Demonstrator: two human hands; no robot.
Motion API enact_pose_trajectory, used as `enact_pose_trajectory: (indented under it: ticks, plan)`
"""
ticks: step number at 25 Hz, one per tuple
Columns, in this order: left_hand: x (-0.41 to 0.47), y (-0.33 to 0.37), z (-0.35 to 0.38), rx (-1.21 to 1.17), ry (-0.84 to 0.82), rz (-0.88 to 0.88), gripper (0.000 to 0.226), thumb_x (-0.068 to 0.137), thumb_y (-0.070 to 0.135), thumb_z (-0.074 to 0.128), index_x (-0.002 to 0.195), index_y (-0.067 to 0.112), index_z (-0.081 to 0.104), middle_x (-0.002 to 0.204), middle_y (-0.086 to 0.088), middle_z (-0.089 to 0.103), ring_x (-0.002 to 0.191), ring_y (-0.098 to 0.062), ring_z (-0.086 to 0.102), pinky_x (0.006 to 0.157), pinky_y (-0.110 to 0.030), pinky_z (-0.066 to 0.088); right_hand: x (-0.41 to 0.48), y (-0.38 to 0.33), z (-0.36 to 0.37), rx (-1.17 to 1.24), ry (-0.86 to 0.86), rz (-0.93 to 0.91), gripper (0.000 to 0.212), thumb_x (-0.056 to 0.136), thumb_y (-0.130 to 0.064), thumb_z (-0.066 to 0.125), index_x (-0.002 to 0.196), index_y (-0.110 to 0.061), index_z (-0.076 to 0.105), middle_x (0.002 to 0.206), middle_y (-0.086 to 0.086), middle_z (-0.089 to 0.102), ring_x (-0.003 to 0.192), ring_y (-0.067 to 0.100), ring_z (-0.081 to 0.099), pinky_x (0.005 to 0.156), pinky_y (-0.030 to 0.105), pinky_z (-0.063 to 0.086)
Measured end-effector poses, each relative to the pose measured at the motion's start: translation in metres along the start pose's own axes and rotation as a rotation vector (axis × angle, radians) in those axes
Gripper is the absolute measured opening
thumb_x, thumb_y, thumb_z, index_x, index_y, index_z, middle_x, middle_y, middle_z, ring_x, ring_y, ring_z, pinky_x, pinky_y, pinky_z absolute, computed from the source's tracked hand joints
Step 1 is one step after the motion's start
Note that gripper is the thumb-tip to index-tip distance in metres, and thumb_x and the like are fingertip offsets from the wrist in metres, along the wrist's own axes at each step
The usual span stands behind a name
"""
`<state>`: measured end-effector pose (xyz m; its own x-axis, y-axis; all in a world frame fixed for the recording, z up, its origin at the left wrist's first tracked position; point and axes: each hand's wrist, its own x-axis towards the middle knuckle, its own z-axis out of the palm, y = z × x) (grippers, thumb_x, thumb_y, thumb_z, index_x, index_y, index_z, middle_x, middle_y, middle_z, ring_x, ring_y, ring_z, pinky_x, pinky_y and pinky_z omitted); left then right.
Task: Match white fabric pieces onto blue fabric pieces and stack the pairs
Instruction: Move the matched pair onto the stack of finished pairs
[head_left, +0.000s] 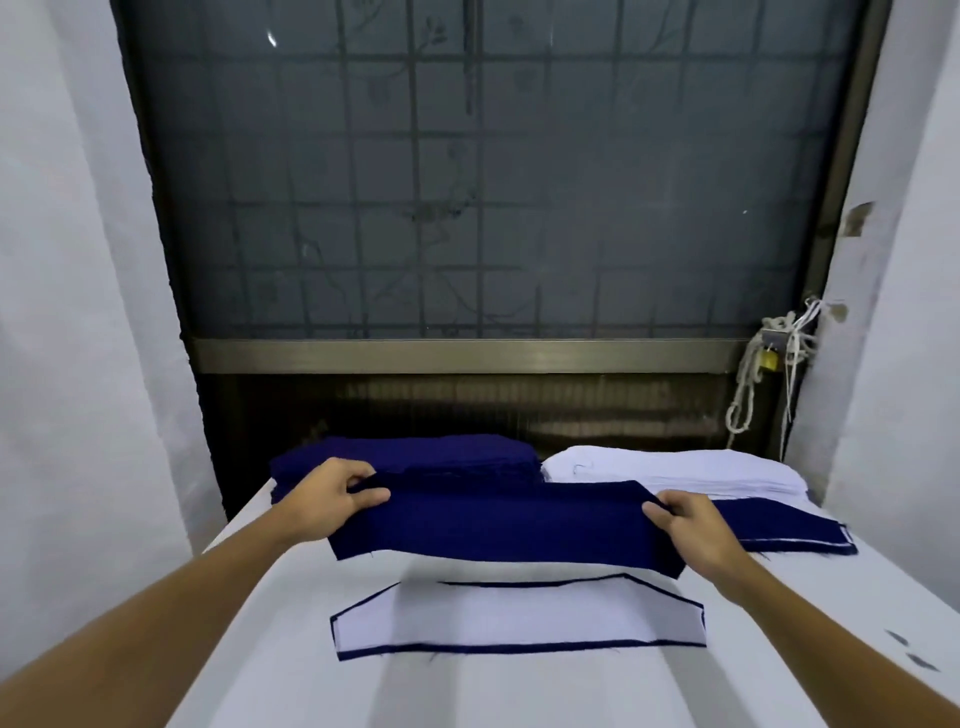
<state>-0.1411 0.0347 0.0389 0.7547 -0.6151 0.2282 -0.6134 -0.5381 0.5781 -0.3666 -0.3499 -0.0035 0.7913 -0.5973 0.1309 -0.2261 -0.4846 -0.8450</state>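
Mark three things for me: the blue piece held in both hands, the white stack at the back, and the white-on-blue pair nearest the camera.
held blue piece (498, 525), head view, middle of its face
white stack (675, 470), head view, top sheet
white-on-blue pair (519, 618), head view, centre of the white layer

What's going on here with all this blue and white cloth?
Someone is pairing cut cloth pieces on a white table. Their left hand and right hand each pinch one end of a blue piece, held above the table. Nearer the camera lies a finished pair, white on blue. At the back sit a blue stack on the left and a white stack on the right. Beside the right hand lies more blue cloth with a white edge showing.
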Motion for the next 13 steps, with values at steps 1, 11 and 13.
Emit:
enact_pose_trajectory:
  ticks: [1,11,13]
  plan:
    - [-0.004,0.001,0.009,-0.040,0.031,-0.024,0.014,0.097,0.031,0.064,0.094,0.018,0.070,0.091,0.004,0.071,0.082,-0.013,0.068,0.069,-0.027,0.055,-0.006,0.007,-0.001,0.019,0.029,0.012,0.027,0.103,-0.021,0.055,0.084,-0.007,0.068,0.082,0.009,0.073,0.081,0.027,0.069,0.072,0.036,0.050]
    - [-0.041,-0.033,0.084,0.082,0.094,-0.350,0.053,0.095,0.058,0.057,0.064,0.015,0.050,0.060,0.003,0.054,0.057,-0.017,0.051,0.057,-0.030,0.038,-0.035,0.062,0.025,-0.248,0.142,0.105,0.030,0.095,-0.043,0.064,0.075,-0.021,0.066,0.072,-0.004,0.070,0.072,0.018,0.066,0.076,0.038,0.053]
    - [-0.049,-0.038,0.096,0.152,0.144,-0.427,0.060,0.094,0.068,0.046,0.065,0.016,0.051,0.061,0.004,0.059,0.058,-0.016,0.057,0.054,-0.029,0.041,-0.036,0.070,0.032,-0.336,0.166,0.090,0.031,0.095,-0.047,0.063,0.073,-0.026,0.064,0.070,-0.009,0.068,0.071,0.014,0.065,0.077,0.037,0.052]
